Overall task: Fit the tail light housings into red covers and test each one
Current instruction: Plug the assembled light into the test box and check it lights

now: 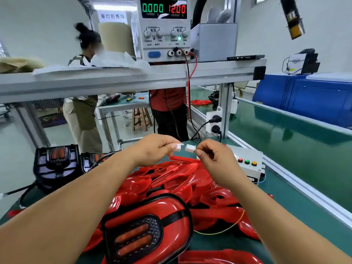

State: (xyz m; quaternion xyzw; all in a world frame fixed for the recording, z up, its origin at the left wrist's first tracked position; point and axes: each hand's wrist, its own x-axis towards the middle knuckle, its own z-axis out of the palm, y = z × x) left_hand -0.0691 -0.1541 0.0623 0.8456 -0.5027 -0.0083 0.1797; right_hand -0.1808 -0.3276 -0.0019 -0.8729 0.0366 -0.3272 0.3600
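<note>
Now L hand (152,149) pinches boxy white plastic plug (178,147), R hand (215,159) pinches matching socket (190,148).

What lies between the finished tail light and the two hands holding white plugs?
In the head view, a heap of loose red covers fills the stretch between the tail light and the left hand and right hand, which pinch white plugs.
</note>
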